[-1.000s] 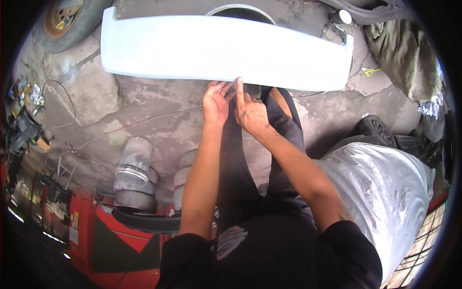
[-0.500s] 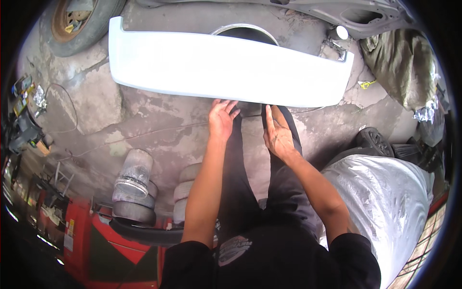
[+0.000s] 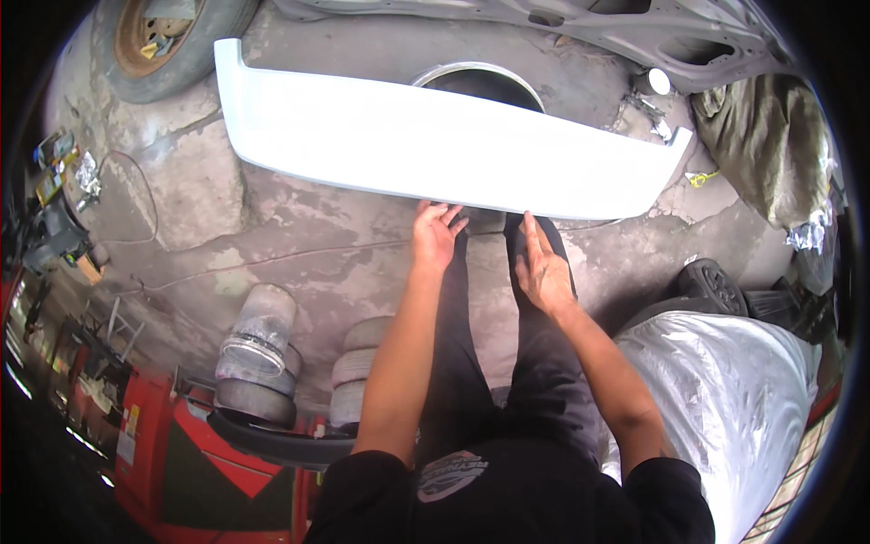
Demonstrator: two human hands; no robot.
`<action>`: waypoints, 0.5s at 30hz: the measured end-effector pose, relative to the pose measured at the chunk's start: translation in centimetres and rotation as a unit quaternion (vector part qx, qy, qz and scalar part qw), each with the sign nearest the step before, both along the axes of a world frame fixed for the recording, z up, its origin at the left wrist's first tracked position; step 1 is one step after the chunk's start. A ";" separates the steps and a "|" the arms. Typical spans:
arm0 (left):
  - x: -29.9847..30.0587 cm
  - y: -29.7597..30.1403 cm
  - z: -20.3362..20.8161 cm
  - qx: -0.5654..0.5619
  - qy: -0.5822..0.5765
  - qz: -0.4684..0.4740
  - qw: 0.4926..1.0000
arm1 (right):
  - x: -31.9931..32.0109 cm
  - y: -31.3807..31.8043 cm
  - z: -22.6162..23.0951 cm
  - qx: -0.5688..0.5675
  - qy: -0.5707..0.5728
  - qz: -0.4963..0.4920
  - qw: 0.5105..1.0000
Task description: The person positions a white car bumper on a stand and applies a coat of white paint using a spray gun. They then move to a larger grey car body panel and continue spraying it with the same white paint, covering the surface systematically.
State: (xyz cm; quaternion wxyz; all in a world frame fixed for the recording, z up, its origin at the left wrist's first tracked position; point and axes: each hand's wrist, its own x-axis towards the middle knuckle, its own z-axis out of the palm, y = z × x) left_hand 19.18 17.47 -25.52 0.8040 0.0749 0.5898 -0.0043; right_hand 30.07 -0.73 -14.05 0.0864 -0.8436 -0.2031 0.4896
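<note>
A long white car spoiler [image 3: 435,140] with upturned ends spans the upper middle of the view, raised above the floor. My left hand [image 3: 435,238] is at its near edge, palm turned up and fingers apart, the fingertips by the underside of the rim. Further right, my right hand [image 3: 546,276] points forward with its fingers stretched out, the tips at the same edge. Neither hand is closed round anything. Behind the spoiler a round metal-rimmed drum or wheel [image 3: 480,69] shows in part; the rest of it is hidden.
A tyre on a rusty rim [image 3: 149,50] lies at the far left, and a grey car body panel [image 3: 580,27] runs along the back. Stacked tyres [image 3: 258,399] and a red machine [image 3: 208,480] are at lower left. Silvery sheeting [image 3: 716,390] covers something at my right.
The whole view has shifted slightly, so the spoiler, both hands and the surroundings appear a little lower and further right. Both hands stay at the spoiler's near edge, their shape much the same.
</note>
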 end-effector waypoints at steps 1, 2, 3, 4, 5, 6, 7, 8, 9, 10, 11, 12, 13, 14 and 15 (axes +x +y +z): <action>0.0 -0.1 -0.2 0.000 -0.001 0.001 1.000 | 0.2 0.0 -1.0 0.041 -0.043 -0.003 0.998; 0.0 -0.1 -0.2 -0.001 -0.002 0.003 1.000 | 1.1 1.2 -1.3 0.028 -0.045 0.003 0.999; -0.1 -0.1 -0.3 0.001 -0.001 0.002 1.000 | 2.0 2.7 -1.8 0.014 -0.048 0.009 0.999; -0.1 -0.2 -0.4 0.001 0.000 0.001 1.000 | 2.8 4.3 -2.4 0.000 -0.051 0.015 0.999; -0.1 -0.3 -0.5 0.002 0.000 0.000 1.000 | 3.4 5.7 -3.3 0.020 -0.071 0.022 0.997; -0.1 -0.3 -0.7 -0.002 -0.003 0.003 1.000 | 4.0 7.1 -4.4 0.041 -0.090 0.030 0.995; -0.3 -0.3 -1.1 -0.004 -0.007 0.007 1.000 | 4.5 8.8 -5.4 0.063 -0.110 0.038 0.991; -0.5 -0.3 -1.4 -0.007 -0.010 0.010 1.000 | 5.2 10.5 -6.1 0.062 -0.114 0.052 0.990; -0.4 -0.3 -1.5 -0.006 -0.006 0.013 1.000 | 5.8 12.2 -6.4 0.060 -0.119 0.066 0.989; -0.2 -0.3 -1.4 -0.006 -0.002 0.015 1.000 | 6.4 13.9 -6.6 0.058 -0.123 0.080 0.988; -0.3 -0.2 -1.4 -0.005 0.003 0.018 1.000 | 6.9 15.6 -6.7 0.042 -0.107 0.080 0.990; -0.4 -0.2 -1.5 -0.007 0.004 0.019 1.000 | 7.4 17.4 -6.7 0.025 -0.092 0.080 0.992; -0.7 -0.2 -1.6 -0.008 0.006 0.021 1.000 | 7.6 18.7 -6.9 0.010 -0.077 0.081 0.994; -0.7 -0.1 -1.6 -0.009 0.006 0.022 1.000 | 7.5 19.7 -7.5 0.015 -0.081 0.085 0.993; -0.7 0.0 -1.7 -0.010 0.006 0.023 1.000 | 7.5 20.6 -7.9 0.021 -0.085 0.090 0.992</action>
